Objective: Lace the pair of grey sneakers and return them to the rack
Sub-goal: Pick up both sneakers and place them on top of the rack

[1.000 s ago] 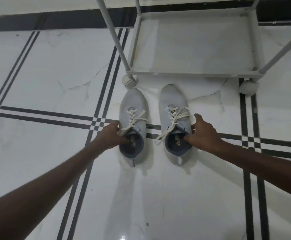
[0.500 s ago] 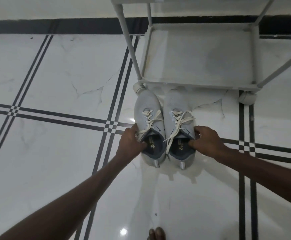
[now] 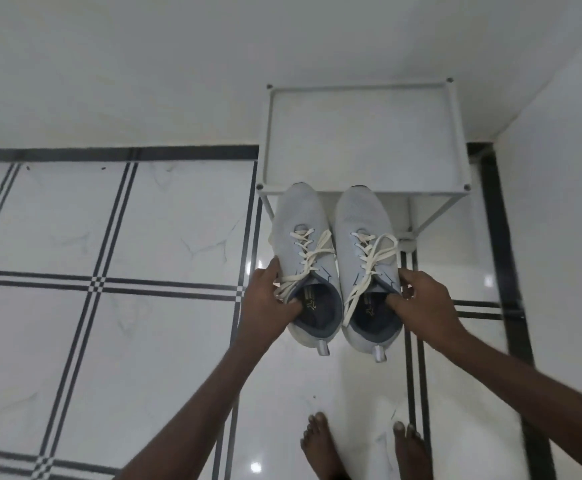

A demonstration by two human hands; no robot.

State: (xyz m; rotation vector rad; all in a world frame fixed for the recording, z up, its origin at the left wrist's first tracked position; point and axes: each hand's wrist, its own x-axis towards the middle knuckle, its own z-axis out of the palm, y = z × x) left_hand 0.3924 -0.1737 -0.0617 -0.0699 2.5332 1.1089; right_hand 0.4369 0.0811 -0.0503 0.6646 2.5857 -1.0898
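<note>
Two grey sneakers with cream laces are held side by side in the air, toes pointing at the rack. My left hand [image 3: 268, 306] grips the left sneaker [image 3: 301, 216] at its collar, thumb inside the opening. My right hand [image 3: 421, 306] grips the right sneaker [image 3: 360, 213] the same way. The laces are threaded through the eyelets and their loose ends hang over the openings. The white rack [image 3: 365, 136] stands just beyond the toes, and its top shelf is bare.
The rack sits in a corner, with a white wall behind it and another on the right. The floor is glossy white tile with black stripes [image 3: 109, 282]. My bare feet [image 3: 362, 445] stand at the bottom, below the shoes.
Both sneakers have been brought together and lifted off the floor. The view has risen, so the rack's top shelf now shows from above, and my feet have come into view.
</note>
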